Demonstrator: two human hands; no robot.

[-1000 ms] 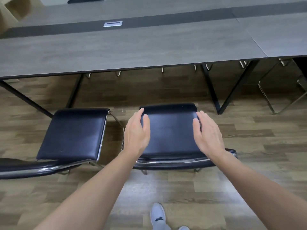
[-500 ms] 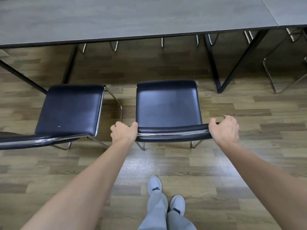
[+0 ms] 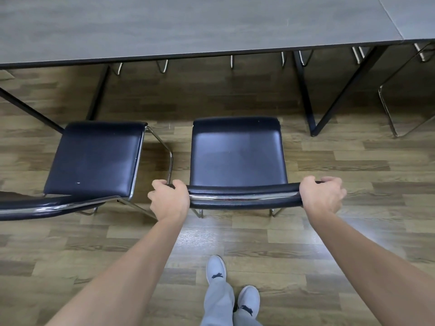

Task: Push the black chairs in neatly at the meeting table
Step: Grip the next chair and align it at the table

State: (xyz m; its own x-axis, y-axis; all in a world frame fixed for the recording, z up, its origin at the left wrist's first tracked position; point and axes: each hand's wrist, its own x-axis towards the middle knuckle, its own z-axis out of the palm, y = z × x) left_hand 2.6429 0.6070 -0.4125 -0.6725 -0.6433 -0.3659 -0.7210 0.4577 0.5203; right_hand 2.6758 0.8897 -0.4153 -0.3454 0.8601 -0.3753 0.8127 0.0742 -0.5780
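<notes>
Even, fairly bright indoor light from above — pale glare streaks the floor (image 3: 211, 234) near the feet, with a shine on the chair (image 3: 237, 158) seat. Soft shadow pools under the table (image 3: 188, 27). Sharp overall; wide-angle bending bows the edges.

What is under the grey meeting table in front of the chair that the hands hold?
Under the meeting table are wooden floor, black table legs and chrome chair-leg ends. The tabletop covers those chairs' seats, so how many stand there cannot be told.

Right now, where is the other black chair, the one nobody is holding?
In the head view, the free black padded chair stands on the left, beside the held chair, not yet under the grey table.
</notes>
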